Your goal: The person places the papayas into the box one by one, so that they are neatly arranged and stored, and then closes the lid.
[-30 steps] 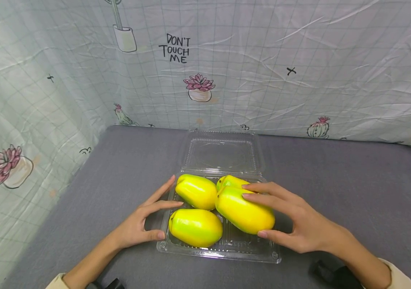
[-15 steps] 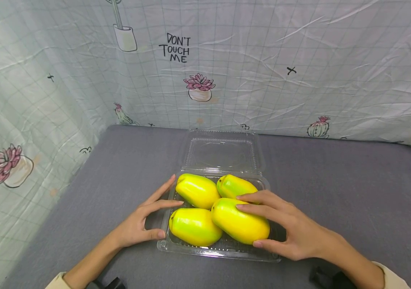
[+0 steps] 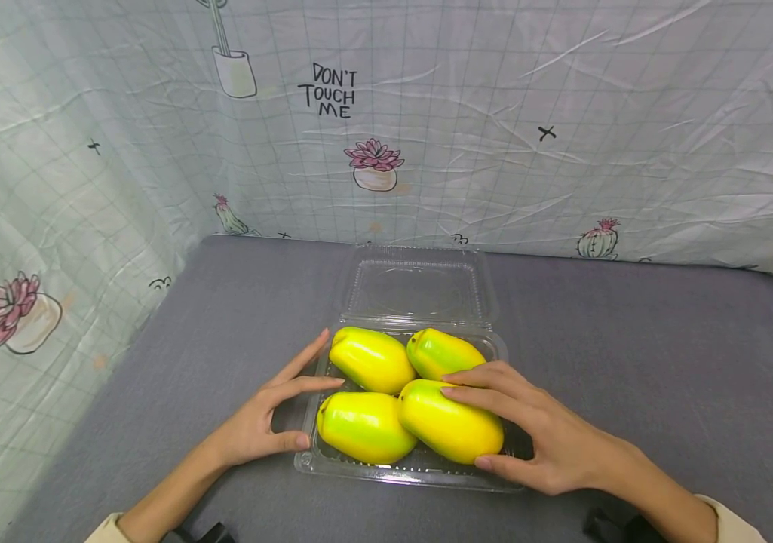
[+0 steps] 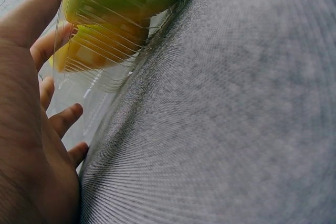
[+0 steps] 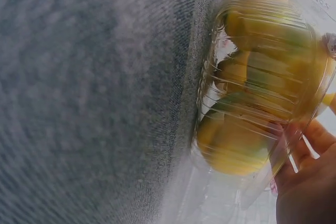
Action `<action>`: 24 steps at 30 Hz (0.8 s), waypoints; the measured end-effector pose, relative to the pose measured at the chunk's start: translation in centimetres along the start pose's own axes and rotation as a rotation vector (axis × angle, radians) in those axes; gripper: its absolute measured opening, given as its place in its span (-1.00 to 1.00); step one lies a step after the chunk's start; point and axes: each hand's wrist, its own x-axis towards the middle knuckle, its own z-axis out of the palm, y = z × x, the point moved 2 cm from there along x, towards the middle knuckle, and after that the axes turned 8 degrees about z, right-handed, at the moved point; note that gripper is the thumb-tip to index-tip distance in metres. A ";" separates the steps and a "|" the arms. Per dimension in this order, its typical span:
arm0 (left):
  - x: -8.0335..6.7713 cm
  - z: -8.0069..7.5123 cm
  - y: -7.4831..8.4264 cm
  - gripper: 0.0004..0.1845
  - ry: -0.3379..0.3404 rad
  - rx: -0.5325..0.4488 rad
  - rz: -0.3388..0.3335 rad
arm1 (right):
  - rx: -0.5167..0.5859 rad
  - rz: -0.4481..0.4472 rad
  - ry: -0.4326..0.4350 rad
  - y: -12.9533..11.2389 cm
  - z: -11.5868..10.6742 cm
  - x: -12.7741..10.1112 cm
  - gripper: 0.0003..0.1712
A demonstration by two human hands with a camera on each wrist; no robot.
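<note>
My right hand (image 3: pixel 556 441) holds a yellow-green fruit (image 3: pixel 450 422), smooth and shaped like a small papaya or mango, at the front right of a clear plastic clamshell container (image 3: pixel 420 479). Its thumb is at the near side and its fingers lie over the top. Similar fruits lie in the container at front left (image 3: pixel 366 428), back left (image 3: pixel 371 358) and back right (image 3: pixel 443 353). Spread at the left rim, my left hand (image 3: pixel 257 422) touches the container with fairly straight fingers. The right wrist view shows fruit (image 5: pixel 236 140) through the ribbed wall, beside the right fingers.
The clear lid (image 3: pixel 420 290) lies folded back behind the container. A grey cloth (image 3: pixel 630 339) covers the table. A printed curtain (image 3: pixel 467 113) hangs along the back and left. Dark objects (image 3: pixel 620 524) show near both wrists.
My right hand has brought its fruit down and towards the near side, from overlapping the back-right fruit into the front-right place. The left hand stays where it was.
</note>
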 end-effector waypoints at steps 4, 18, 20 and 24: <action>0.0 0.0 0.0 -0.39 0.000 0.002 0.005 | -0.002 0.031 -0.019 -0.7 -0.3 0.3 -0.28; 0.1 0.0 0.1 -0.39 0.004 -0.014 -0.004 | -0.013 0.025 -0.032 -1.0 -0.5 0.5 -0.28; 0.1 0.0 0.1 -0.40 0.004 -0.021 0.004 | -0.017 0.031 -0.035 -0.9 -0.4 0.4 -0.28; 0.1 0.0 0.1 -0.40 0.005 -0.020 0.010 | -0.032 0.033 -0.034 -0.4 -0.1 0.1 -0.28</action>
